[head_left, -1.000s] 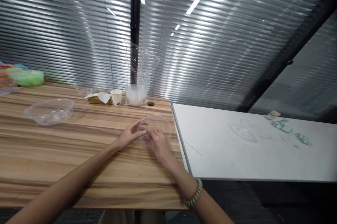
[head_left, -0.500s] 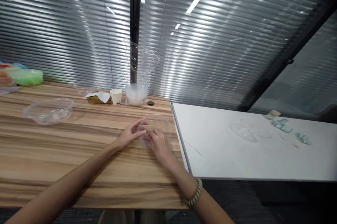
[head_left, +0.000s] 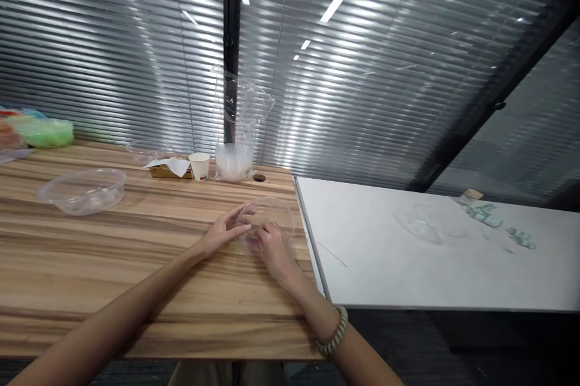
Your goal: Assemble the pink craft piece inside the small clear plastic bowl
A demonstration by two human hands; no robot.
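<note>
Clear plastic in head view: steadies round transparent bowl [head_left: 277, 212] on brown wood-grain table [head_left: 203, 304] with bare left hand [head_left: 220, 235] spread alongside; bends right hand [head_left: 274, 250] over it, grip unclear. Barely shifts from half-second earlier, suggesting unfinished handwork.

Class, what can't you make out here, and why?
Head view:
Pink thing: blurred, apparently partly hidden by the right hand.
Whether that hand holds it: hidden by the hand itself.
Print on the cup: too small.
Inside of the box: partly covered by paper.
Bags: cut off by the left edge.
</note>
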